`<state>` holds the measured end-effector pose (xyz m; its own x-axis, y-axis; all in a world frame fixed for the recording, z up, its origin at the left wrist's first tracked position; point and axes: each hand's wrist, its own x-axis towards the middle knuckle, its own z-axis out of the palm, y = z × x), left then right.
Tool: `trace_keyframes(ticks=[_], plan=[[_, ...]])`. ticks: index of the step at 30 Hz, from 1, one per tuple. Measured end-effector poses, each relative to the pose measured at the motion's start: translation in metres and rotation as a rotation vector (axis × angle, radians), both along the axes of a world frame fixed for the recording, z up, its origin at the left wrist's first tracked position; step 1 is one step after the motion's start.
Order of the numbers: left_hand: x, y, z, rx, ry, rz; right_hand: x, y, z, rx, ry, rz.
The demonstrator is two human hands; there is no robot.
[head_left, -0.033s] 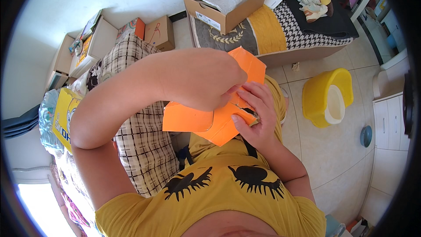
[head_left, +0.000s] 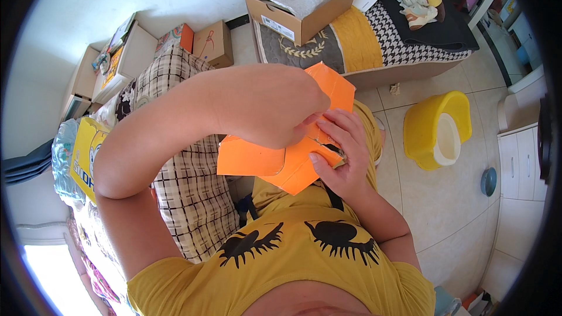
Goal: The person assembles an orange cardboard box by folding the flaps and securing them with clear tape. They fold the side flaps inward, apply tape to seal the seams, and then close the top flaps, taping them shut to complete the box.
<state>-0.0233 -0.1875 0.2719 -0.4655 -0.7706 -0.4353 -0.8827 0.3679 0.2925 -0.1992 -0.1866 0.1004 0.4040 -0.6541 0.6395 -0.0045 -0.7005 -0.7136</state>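
An orange cardboard box [head_left: 301, 167] with its flaps folded out is held over my lap. My left hand [head_left: 287, 102] reaches across from the left with the back of the hand upward. Its fingers are curled down and closed at the middle of the box; their tips are mostly hidden under the hand. At the right edge of the box, my right hand [head_left: 345, 146] grips the cardboard, the thumb below and the fingers laid across the top. Beside the right thumb, a torn edge shows a dark gap. Both hands nearly touch.
A bed ahead carries an opened brown carton [head_left: 301, 14] with white wrapping. On the right, a yellow child's potty [head_left: 424, 134] stands on the tiles near a blue bowl [head_left: 488, 182]. Checked fabric [head_left: 190, 199] lies at my left, with a yellow box [head_left: 88, 152] behind.
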Motion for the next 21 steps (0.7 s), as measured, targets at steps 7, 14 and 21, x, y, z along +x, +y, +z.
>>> trace_keyframes(ticks=[7, 14, 21], plan=[[0.002, 0.001, -0.002, 0.019, 0.036, 0.016, 0.0, 0.0, 0.0, -0.013, 0.002, -0.002], [-0.004, 0.004, -0.004, -0.062, -0.05, 0.018, 0.0, 0.0, 0.0, -0.004, -0.01, 0.003], [-0.005, 0.013, -0.005, -0.171, -0.007, 0.023, 0.0, 0.002, -0.002, 0.033, -0.03, 0.008]])
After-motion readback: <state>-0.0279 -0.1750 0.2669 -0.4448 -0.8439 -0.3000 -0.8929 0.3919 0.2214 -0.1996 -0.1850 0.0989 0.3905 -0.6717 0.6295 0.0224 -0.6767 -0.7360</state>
